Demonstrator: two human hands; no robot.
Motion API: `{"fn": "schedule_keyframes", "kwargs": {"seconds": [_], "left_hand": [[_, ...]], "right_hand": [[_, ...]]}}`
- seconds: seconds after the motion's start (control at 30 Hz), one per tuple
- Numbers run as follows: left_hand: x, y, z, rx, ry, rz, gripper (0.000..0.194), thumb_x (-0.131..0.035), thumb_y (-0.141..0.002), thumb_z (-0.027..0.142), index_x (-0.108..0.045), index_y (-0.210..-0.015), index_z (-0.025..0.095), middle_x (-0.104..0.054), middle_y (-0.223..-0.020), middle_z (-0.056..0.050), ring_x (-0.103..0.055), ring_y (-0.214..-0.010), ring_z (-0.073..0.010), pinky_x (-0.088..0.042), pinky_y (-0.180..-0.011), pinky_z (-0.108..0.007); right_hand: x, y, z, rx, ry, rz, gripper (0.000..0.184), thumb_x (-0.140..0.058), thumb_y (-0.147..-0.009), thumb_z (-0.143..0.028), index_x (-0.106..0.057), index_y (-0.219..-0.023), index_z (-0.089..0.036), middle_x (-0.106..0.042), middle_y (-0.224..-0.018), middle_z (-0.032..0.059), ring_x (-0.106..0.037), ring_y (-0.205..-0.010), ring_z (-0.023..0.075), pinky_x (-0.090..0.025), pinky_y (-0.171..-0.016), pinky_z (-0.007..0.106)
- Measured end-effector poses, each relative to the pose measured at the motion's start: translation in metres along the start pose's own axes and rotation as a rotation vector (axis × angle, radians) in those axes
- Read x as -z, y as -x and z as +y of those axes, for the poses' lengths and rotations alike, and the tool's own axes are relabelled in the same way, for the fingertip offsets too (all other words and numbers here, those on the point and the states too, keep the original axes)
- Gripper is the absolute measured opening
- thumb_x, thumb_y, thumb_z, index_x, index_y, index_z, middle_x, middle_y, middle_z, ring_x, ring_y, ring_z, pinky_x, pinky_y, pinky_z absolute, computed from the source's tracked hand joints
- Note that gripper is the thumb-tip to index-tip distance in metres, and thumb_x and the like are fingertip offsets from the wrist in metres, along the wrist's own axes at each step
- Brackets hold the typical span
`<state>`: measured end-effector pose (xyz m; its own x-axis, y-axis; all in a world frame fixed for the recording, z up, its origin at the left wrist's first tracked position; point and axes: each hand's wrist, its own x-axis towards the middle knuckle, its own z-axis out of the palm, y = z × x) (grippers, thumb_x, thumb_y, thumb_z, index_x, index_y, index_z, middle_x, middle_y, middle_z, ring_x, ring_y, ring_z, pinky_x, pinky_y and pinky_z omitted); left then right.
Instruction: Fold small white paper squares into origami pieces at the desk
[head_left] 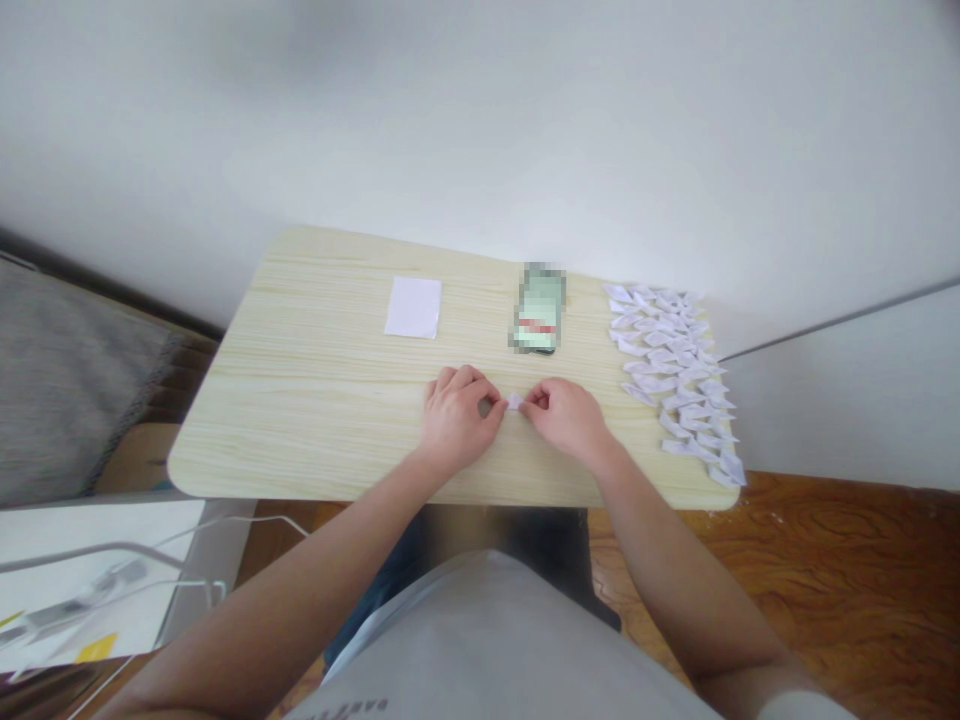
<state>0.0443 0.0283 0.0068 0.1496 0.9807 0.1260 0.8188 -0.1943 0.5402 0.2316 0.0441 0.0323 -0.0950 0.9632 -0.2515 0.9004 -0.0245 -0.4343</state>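
A small folded piece of white paper (514, 402) is pinched between my two hands, just above or on the tabletop; I cannot tell which. My left hand (459, 415) holds its left end between thumb and index finger, the other fingers bent. Its right end is in the pinch of my right hand (566, 418), whose remaining fingers curl inward. Most of the paper's ends are hidden by fingertips. Beyond my left hand lies a flat stack of square white paper (414, 307). A phone (538, 308), pixelated with a greenish screen, lies beyond my right hand.
Several folded white paper pieces (671, 365) with pointed ends stand in rows along the right side of the wooden table (300, 380). A white wall (480, 130) runs behind it. At lower left, cables and a power strip (75, 605) lie on a white surface.
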Motion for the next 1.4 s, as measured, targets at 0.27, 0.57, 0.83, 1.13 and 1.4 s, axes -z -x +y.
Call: {"fn": "schedule_keyframes", "kwargs": {"seconds": [0.27,0.57,0.83,1.13,1.4], "left_hand": [[0.003,0.001,0.001,-0.011,-0.002,-0.026,0.008,-0.067,-0.092,0.033,-0.073,-0.096,0.029,-0.069,-0.108,-0.006,-0.055,-0.109,-0.0296,-0.039,-0.091,-0.046],[0.002,0.002,0.0,-0.047,-0.017,-0.03,0.013,-0.062,-0.095,0.034,-0.075,-0.096,0.031,-0.069,-0.108,-0.005,-0.054,-0.108,-0.0289,-0.037,-0.089,-0.046],[0.002,0.002,0.002,-0.04,-0.008,-0.04,0.01,-0.063,-0.095,0.033,-0.073,-0.095,0.03,-0.069,-0.108,-0.005,-0.054,-0.109,-0.029,-0.037,-0.091,-0.047],[0.005,0.002,-0.005,-0.103,-0.003,-0.082,0.014,-0.06,-0.097,0.034,-0.073,-0.099,0.031,-0.069,-0.112,-0.005,-0.054,-0.109,-0.0279,-0.037,-0.094,-0.046],[0.013,-0.005,-0.011,-0.279,-0.049,-0.147,0.03,-0.054,-0.1,0.032,-0.071,-0.124,0.037,-0.067,-0.114,-0.006,-0.055,-0.11,-0.0276,-0.037,-0.09,-0.044]], "right_hand": [[-0.006,0.002,0.006,0.053,-0.102,0.047,0.006,-0.073,-0.086,-0.03,-0.069,-0.085,-0.025,-0.072,-0.079,-0.0016,-0.062,-0.074,0.0174,-0.04,-0.069,0.03],[-0.017,0.01,0.008,0.107,-0.127,0.183,0.009,-0.068,-0.092,-0.029,-0.067,-0.085,-0.023,-0.07,-0.082,0.0004,-0.06,-0.083,0.0197,-0.04,-0.078,0.032],[-0.029,0.025,0.011,0.176,-0.111,0.266,0.009,-0.063,-0.097,-0.029,-0.071,-0.097,-0.025,-0.068,-0.09,0.0035,-0.058,-0.094,0.0235,-0.038,-0.087,0.036],[-0.035,0.028,0.014,0.187,-0.059,0.296,0.019,-0.058,-0.101,-0.033,-0.075,-0.109,-0.03,-0.066,-0.095,0.0053,-0.056,-0.099,0.0247,-0.035,-0.089,0.036],[-0.037,0.029,0.018,0.218,-0.041,0.33,0.019,-0.06,-0.101,-0.038,-0.072,-0.11,-0.027,-0.066,-0.095,0.0047,-0.056,-0.099,0.0237,-0.036,-0.089,0.035]]}}
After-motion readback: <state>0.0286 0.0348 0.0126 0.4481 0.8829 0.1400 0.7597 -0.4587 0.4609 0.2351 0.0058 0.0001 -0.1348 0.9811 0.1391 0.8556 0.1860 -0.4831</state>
